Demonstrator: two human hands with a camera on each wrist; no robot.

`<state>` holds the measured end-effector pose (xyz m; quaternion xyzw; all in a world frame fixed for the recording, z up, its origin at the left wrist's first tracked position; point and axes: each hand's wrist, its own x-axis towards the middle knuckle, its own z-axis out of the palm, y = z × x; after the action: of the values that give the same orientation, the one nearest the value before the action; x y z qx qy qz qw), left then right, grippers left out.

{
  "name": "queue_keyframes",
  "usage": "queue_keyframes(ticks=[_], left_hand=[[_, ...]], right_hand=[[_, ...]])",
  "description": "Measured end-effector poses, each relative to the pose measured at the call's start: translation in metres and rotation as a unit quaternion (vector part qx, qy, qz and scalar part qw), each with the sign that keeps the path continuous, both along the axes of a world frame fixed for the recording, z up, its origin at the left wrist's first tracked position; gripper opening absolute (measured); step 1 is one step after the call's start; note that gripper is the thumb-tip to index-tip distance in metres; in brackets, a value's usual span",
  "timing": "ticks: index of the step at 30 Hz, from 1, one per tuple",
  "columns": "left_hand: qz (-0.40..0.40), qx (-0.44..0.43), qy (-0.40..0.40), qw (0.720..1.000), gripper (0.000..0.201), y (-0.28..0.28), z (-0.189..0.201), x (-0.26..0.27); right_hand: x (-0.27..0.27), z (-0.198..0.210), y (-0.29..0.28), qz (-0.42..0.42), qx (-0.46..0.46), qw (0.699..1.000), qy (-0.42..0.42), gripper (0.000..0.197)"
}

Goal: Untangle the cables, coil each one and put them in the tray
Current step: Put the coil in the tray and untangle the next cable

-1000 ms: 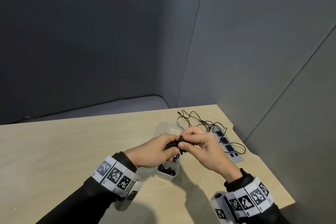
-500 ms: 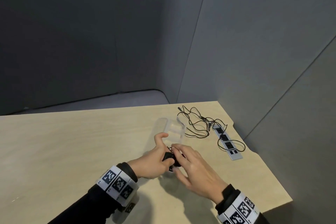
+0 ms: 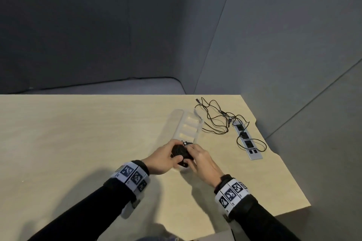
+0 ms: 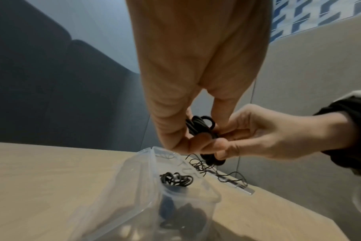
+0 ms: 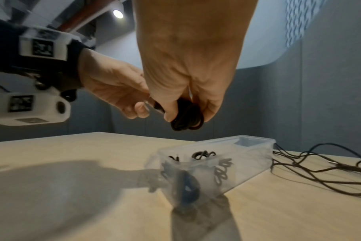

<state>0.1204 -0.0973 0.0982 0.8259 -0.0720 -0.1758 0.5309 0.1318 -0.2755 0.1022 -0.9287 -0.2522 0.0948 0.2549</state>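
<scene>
While half-second back left thumb stuck up, both hands (image 3: 184,157) now grip coil (image 3: 179,150).

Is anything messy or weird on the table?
Yes: a tangle of loose black cables sprawls beside the clear tray and over the power strip. The coiled cable in both hands is tidy.
</scene>
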Motion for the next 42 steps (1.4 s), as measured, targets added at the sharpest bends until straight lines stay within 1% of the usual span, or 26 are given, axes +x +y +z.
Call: queue_keyframes(ticks=[1, 3, 6, 8, 9, 11, 14, 16, 18, 20, 24, 27, 29, 32, 34, 35, 37, 38, 39, 40, 42], left_hand=[[0.001, -0.002, -0.001, 1.000, 0.042, 0.004, -0.003, 0.001], [0.017, 0.034, -0.014, 0.999, 0.041, 0.015, -0.014, 0.001], [0.106, 0.078, -0.035, 0.991, 0.035, 0.037, -0.040, -0.009], [0.159, 0.105, -0.073, 0.979, 0.041, 0.055, -0.063, -0.019], [0.176, 0.128, -0.083, 0.973, 0.042, 0.065, -0.077, -0.024], [0.216, 0.202, -0.076, 0.952, 0.034, 0.084, -0.099, -0.031], [0.253, 0.313, -0.041, 0.915, 0.034, 0.103, -0.117, -0.040], [0.242, 0.357, -0.023, 0.902, 0.040, 0.109, -0.119, -0.044], [0.220, 0.383, -0.019, 0.897, 0.045, 0.112, -0.118, -0.045], [0.210, 0.392, -0.015, 0.895, 0.048, 0.113, -0.117, -0.045], [0.212, 0.388, 0.001, 0.897, 0.048, 0.115, -0.115, -0.044], [0.223, 0.373, -0.001, 0.900, 0.046, 0.113, -0.115, -0.044], [0.230, 0.367, 0.002, 0.901, 0.045, 0.112, -0.115, -0.045], [0.239, 0.364, 0.008, 0.900, 0.045, 0.111, -0.114, -0.045], [0.243, 0.359, 0.014, 0.901, 0.044, 0.111, -0.114, -0.045], [0.244, 0.359, 0.016, 0.901, 0.044, 0.111, -0.113, -0.044], [0.245, 0.355, 0.018, 0.902, 0.044, 0.111, -0.113, -0.045], [0.248, 0.352, 0.019, 0.902, 0.044, 0.111, -0.113, -0.044], [0.250, 0.349, 0.020, 0.903, 0.043, 0.111, -0.112, -0.044], [0.252, 0.345, 0.021, 0.904, 0.042, 0.111, -0.112, -0.043], [0.256, 0.341, 0.022, 0.904, 0.042, 0.111, -0.112, -0.043]], right_hand=[[0.010, 0.000, -0.001, -0.015, -0.008, 1.000, 0.003, 0.037], [0.031, 0.003, -0.006, -0.053, -0.024, 0.998, -0.006, 0.036], [0.064, 0.003, -0.011, -0.129, -0.004, 0.991, -0.017, 0.030], [0.080, -0.003, -0.010, -0.167, -0.009, 0.986, 0.003, 0.033], [0.086, -0.008, -0.008, -0.171, -0.027, 0.985, 0.009, 0.033], [0.093, -0.018, -0.002, -0.159, -0.066, 0.985, 0.008, 0.029], [0.099, -0.023, 0.007, -0.147, -0.077, 0.986, -0.005, 0.025], [0.104, -0.026, 0.012, -0.149, -0.093, 0.984, -0.017, 0.024], [0.106, -0.029, 0.017, -0.142, -0.171, 0.974, -0.041, 0.022], [0.107, -0.030, 0.020, -0.141, -0.234, 0.960, -0.059, 0.021], [0.108, -0.035, 0.023, -0.126, -0.322, 0.938, -0.028, 0.019], [0.111, -0.035, 0.021, -0.108, -0.347, 0.931, -0.020, 0.019], [0.112, -0.032, 0.022, -0.099, -0.344, 0.934, 0.001, 0.023], [0.114, -0.034, 0.019, -0.127, -0.273, 0.952, 0.060, 0.024], [0.110, -0.036, 0.015, -0.128, -0.234, 0.962, 0.061, 0.024], [0.108, -0.039, 0.012, -0.123, -0.211, 0.968, 0.054, 0.031], [0.100, -0.040, 0.005, -0.105, -0.141, 0.983, 0.060, 0.053], [0.099, -0.042, 0.003, -0.082, -0.134, 0.986, 0.054, 0.060], [0.099, -0.043, 0.001, -0.055, -0.160, 0.985, 0.040, 0.063], [0.100, -0.047, 0.000, -0.030, -0.191, 0.981, 0.028, 0.063], [0.104, -0.049, 0.002, -0.013, -0.215, 0.976, 0.027, 0.051]])
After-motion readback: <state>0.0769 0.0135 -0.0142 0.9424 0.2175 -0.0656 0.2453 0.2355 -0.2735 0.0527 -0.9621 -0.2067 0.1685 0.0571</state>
